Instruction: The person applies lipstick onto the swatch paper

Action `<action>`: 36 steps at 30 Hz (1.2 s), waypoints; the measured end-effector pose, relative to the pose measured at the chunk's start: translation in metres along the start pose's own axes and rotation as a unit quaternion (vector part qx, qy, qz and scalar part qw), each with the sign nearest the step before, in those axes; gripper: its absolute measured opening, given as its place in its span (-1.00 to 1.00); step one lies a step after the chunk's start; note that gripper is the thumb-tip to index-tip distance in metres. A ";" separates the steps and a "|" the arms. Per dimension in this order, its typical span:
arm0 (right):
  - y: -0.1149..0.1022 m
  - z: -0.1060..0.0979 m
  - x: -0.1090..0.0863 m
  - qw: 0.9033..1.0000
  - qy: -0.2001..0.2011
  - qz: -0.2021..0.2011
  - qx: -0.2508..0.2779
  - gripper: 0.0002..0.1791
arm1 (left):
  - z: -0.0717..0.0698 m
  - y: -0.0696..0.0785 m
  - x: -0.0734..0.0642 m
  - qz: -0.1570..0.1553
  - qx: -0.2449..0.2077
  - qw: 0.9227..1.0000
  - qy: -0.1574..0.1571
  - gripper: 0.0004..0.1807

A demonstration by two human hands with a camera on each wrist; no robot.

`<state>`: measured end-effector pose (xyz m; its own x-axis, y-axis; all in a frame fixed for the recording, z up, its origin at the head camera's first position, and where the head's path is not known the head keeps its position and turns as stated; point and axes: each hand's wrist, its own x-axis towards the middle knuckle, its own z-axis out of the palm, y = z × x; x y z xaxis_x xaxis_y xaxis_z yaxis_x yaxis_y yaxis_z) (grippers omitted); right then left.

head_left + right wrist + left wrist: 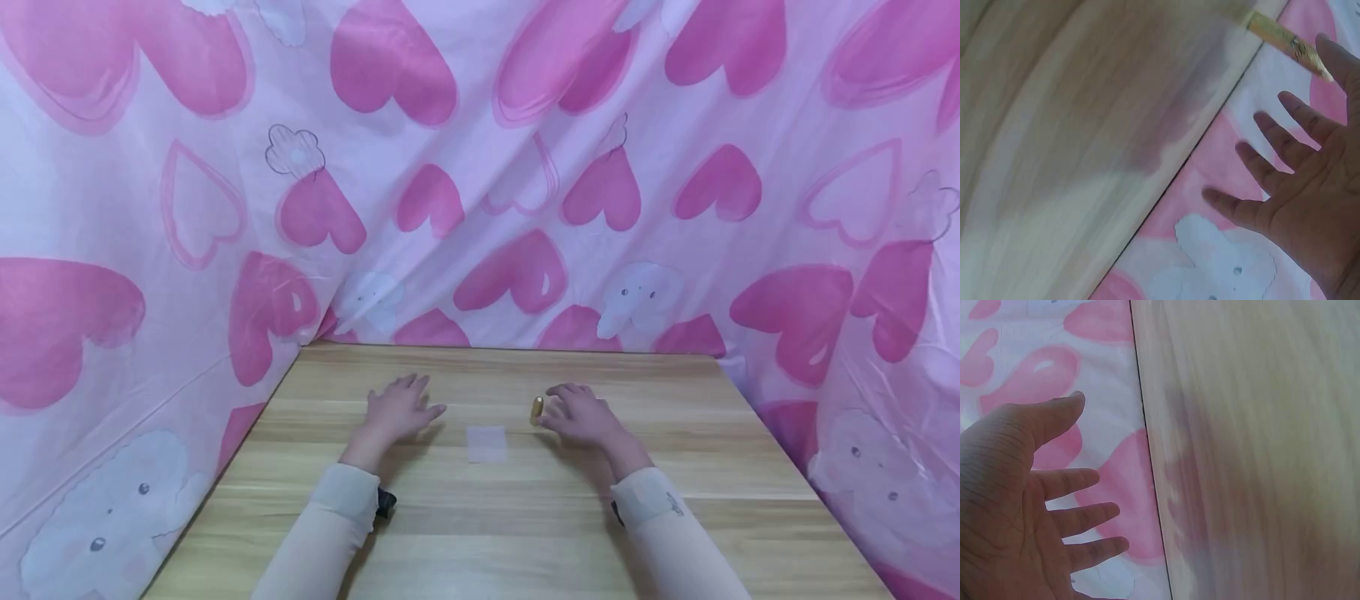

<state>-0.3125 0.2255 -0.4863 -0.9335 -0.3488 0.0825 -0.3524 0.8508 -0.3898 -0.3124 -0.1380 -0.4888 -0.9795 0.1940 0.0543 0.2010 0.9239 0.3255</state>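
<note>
A small gold lipstick-like tube (537,410) stands upright on the wooden table, right of centre. Beside it, my right hand (583,415) is spread, its thumb and fingertips close to the tube's right side. In the right wrist view, the gold tube (1288,44) bears dark print, and the thumb (1338,59) lies near its rounded end; the other fingers are loosely spread. My left hand (397,410) hovers over the table's left part. The left wrist view shows that palm (1004,519) with thumb and fingers apart, holding nothing. A pale pinkish square (487,444) lies flat between both hands.
The wood-grain table (480,533) ends at a back edge against a white and pink heart-print cloth (480,200), which also hangs along both sides. Dark wrist straps (386,502) show at the cuffs of the light sleeves (318,533).
</note>
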 end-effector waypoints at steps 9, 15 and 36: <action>-0.005 0.014 0.019 1.000 -0.016 0.010 0.004 -0.84 | 0.009 0.023 0.000 0.030 -0.002 0.999 0.014 -0.25; -0.005 0.019 0.022 0.999 -0.022 0.008 0.023 -0.85 | 0.005 0.043 -0.003 0.054 -0.004 0.998 0.034 -0.30; -0.039 -0.008 -0.003 0.971 0.133 -0.196 -0.012 -0.75 | 0.006 0.117 0.005 0.268 -0.041 0.950 0.153 -0.70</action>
<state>-0.2966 0.1968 -0.4642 -0.7099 -0.5365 0.4563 -0.6829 0.6828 -0.2595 -0.2934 -0.0273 -0.4559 -0.6975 0.5125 0.5007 0.6825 0.6880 0.2465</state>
